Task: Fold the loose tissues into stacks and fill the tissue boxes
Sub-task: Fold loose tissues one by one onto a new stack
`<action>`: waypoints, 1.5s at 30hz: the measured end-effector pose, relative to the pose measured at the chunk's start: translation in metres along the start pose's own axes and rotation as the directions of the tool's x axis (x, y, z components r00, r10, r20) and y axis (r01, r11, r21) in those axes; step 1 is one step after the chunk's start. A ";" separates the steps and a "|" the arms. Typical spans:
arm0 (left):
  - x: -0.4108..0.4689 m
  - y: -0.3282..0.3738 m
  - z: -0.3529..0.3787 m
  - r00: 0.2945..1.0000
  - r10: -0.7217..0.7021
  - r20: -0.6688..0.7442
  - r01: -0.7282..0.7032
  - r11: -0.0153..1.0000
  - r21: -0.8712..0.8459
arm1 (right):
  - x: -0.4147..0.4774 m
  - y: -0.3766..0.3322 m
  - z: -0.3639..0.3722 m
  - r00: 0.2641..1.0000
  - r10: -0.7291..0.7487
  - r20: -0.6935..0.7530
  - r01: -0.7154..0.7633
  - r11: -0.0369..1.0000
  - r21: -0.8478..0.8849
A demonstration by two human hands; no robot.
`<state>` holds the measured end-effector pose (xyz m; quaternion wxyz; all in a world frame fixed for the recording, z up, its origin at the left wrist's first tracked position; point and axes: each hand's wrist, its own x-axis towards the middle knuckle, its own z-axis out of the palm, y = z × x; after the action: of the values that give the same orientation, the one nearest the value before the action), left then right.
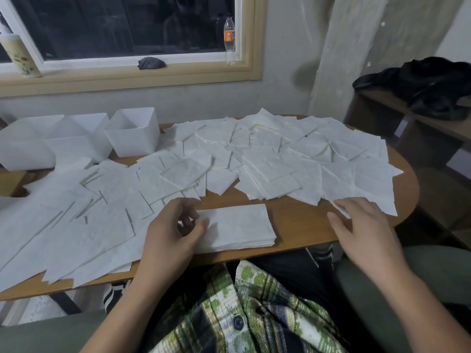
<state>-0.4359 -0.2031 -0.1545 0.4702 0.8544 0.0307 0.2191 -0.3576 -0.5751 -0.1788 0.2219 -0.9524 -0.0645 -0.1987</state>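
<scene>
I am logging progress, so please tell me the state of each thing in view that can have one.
Folded stack: neat, at the table's near edge.
Loose tissues: unfolded, spread overlapping over the table.
Tissue boxes: upright, open-topped, no tissues visible inside.
Left hand: fingers loosely curled over the stack's left end.
Right hand: fingers straight, touching a loose tissue.
Bottle: upright on the windowsill.

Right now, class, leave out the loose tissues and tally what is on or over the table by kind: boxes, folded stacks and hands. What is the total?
Boxes: 3
Folded stack: 1
Hands: 2, the left hand and the right hand
Total: 6
</scene>
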 end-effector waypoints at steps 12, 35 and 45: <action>-0.003 0.004 -0.001 1.000 0.011 0.021 -0.011 1.000 -0.002 | -0.034 -0.028 -0.005 0.954 -0.285 0.091 0.279 0.958 0.071; -0.003 0.009 -0.005 0.999 -0.031 0.033 0.033 0.997 -0.070 | 0.000 -0.088 -0.032 0.984 -0.085 -0.156 0.148 0.877 0.457; -0.004 0.011 -0.009 0.995 -0.064 0.072 0.072 0.990 -0.124 | 0.009 -0.150 -0.049 0.983 -0.106 -0.152 0.182 0.706 0.684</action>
<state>-0.4449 -0.2032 -0.1432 0.5312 0.8283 0.0301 0.1755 -0.3981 -0.4627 -0.0754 0.5497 -0.7801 -0.1970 -0.2245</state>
